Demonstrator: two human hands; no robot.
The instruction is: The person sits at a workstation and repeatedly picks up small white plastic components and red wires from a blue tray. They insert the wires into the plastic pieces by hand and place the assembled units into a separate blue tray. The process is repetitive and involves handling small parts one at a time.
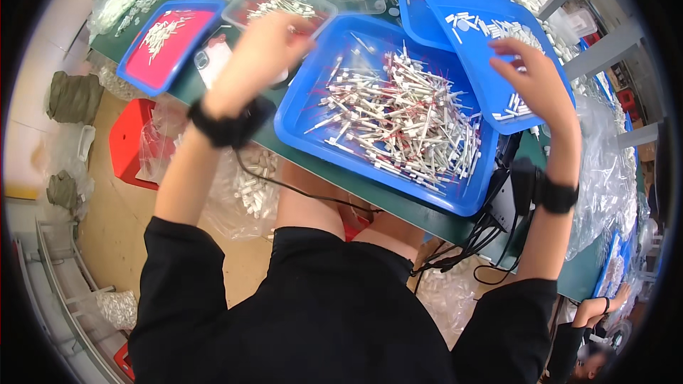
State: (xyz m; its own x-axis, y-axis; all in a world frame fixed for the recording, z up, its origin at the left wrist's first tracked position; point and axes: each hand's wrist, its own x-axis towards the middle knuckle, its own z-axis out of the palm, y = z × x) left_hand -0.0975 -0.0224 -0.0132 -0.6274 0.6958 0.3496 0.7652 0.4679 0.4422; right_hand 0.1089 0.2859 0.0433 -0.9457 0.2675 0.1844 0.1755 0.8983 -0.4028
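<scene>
My left hand (269, 48) is at the near edge of a clear plastic box (235, 13) holding small white pieces. Its fingers are bent and blurred, so what they hold, if anything, does not show. My right hand (530, 75) hovers above a tilted blue tray (469, 64) with short white tubes (516, 32) in it. The fingers there are curved and apart, with nothing visible between them. Between my hands sits a large blue tray (302, 124), heaped with thin white sticks (405, 117) with red wires among them.
At left are a pink-lined blue tray (153, 64) with white pieces and a phone (210, 59). A lidded clear box (352, 0) stands at the back. Black cables (473, 242) hang off the table's right front. A co-worker's arm (597, 306) shows at lower right.
</scene>
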